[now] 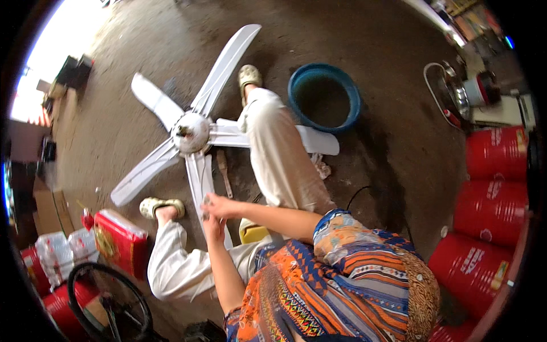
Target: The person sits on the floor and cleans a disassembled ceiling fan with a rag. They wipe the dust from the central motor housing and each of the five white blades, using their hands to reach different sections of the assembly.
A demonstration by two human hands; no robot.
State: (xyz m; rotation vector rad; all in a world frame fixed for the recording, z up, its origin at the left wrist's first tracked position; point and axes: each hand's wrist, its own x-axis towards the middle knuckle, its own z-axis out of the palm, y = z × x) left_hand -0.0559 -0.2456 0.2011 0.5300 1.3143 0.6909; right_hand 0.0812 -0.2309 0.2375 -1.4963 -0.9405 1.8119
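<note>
A white ceiling fan point(192, 132) lies on the floor in front of me, with several long blades spread out from its round hub. My right hand point(221, 206) and my left hand point(213, 229) meet above the fan blade point(199, 174) that points toward me. The fingers of both are bent and close together; anything small between them cannot be made out. Just beyond my hands lies a flat tool with a brownish handle point(224, 171). My right leg crosses over the blade point(319, 141) on the right.
A blue tub point(353, 117) of dark liquid stands right of the fan, near a crumpled rag point(321, 167). Red drums point(496, 148) line the right side. At left are a red box point(121, 239), clear plastic bottles point(54, 256) and a black ring point(71, 285). Something yellow point(254, 234) sits between my legs.
</note>
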